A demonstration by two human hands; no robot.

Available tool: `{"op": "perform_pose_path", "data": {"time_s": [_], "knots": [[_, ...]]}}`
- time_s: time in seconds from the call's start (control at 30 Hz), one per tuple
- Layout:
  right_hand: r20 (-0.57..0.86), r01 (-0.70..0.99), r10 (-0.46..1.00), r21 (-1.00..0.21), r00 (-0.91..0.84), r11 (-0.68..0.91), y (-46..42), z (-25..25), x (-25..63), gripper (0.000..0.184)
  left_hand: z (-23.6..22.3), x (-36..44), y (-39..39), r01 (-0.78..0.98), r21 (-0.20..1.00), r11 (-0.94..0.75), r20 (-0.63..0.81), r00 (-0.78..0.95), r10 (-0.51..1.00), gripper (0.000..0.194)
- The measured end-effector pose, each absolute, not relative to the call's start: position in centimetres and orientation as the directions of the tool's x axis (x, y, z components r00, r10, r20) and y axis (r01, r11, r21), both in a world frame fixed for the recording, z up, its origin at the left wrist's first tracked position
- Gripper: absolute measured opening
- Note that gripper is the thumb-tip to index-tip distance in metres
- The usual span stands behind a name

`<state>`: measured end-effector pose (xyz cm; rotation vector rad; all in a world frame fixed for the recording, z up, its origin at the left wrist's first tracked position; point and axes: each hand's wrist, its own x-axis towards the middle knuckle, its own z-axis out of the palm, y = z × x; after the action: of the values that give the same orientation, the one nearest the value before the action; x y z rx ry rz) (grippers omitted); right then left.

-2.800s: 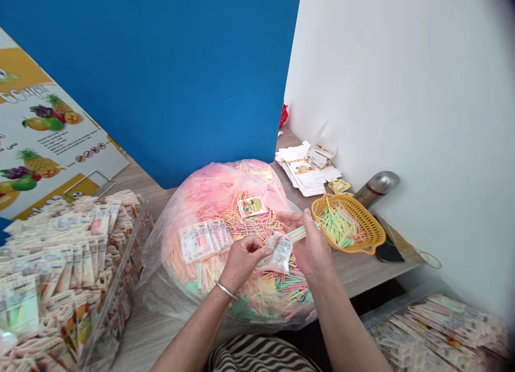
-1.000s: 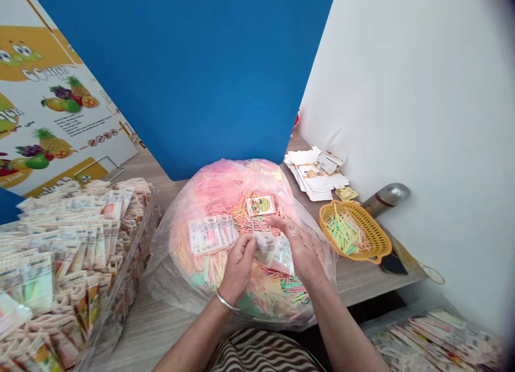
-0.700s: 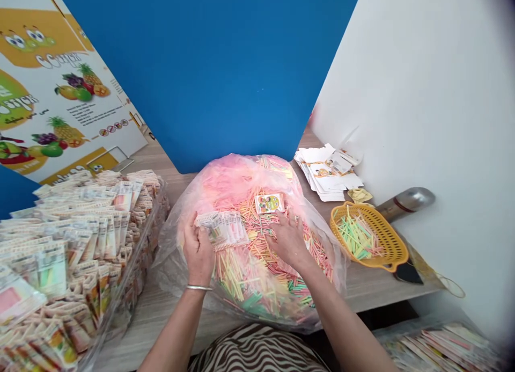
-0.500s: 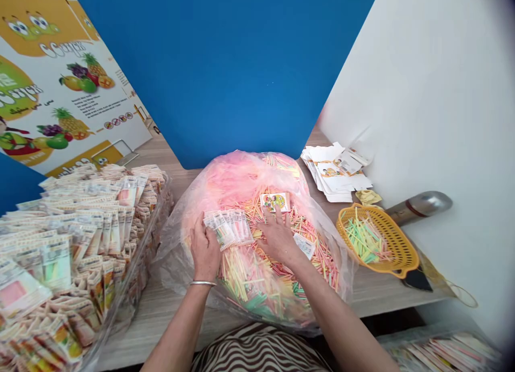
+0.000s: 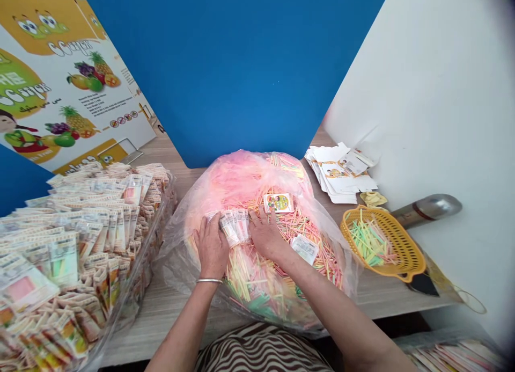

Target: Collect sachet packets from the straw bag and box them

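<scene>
Seems to be squaring a row of sachets (image 5: 237,227), left of centre on a plastic bag (image 5: 237,170) of pastel sticks (image 5: 295,221), with left hand (image 5: 212,247) and right hand (image 5: 266,236) spread open against its ends, probably needing even inward pressure next.

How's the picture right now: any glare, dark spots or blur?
Head view: dark, blurred patch in the upper right corner; head view: sheen on the cylindrical silver metal flask, shadow under the grey wood-grain table; head view: bare left hand and right hand clearly outlined, print on the clear plastic packets between them too small to read.
</scene>
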<state>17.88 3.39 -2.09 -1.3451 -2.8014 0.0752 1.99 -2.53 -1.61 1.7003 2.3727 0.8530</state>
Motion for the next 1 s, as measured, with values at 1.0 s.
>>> {"op": "perform_pose_path", "data": {"time_s": [1.0], "knots": [[0.100,0.113,0.977,-0.986,-0.191,0.123,0.0,-0.4,24.2,0.030,2.5,10.4,-0.3,0.144,0.984,0.108,-0.071,-0.242,0.968,0.029]]}}
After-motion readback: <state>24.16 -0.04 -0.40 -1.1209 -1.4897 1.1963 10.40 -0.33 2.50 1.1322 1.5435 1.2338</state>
